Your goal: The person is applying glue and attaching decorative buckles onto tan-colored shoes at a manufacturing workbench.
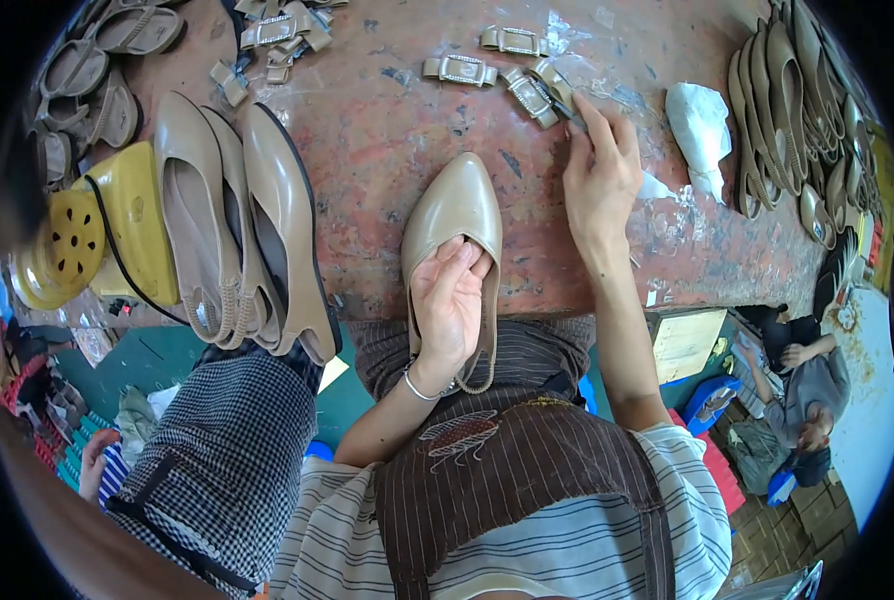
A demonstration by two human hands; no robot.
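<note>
A beige pointed-toe slingback shoe (454, 200) lies at the table's front edge, toe pointing away from me. My left hand (449, 300) reaches into its opening, with the fingers closed at the inner front edge and partly hidden under the upper. Farther right, my right hand (604, 170) has its thumb and forefinger at the end of a beige bow ornament (555, 84), which seems pinched between them. Beside it lie more bow ornaments with glittering buckles: one close by (529, 96), another to the left (461, 70) and one behind (515, 40).
Several beige shoes (285, 200) stand at the left, near a yellow clog-shaped object (72, 240). Sandals (137, 30) and more bows (285, 32) lie at far left. A white crumpled bundle (700, 130) and stacked shoes (767, 110) are at right. Another person (812, 385) sits beyond.
</note>
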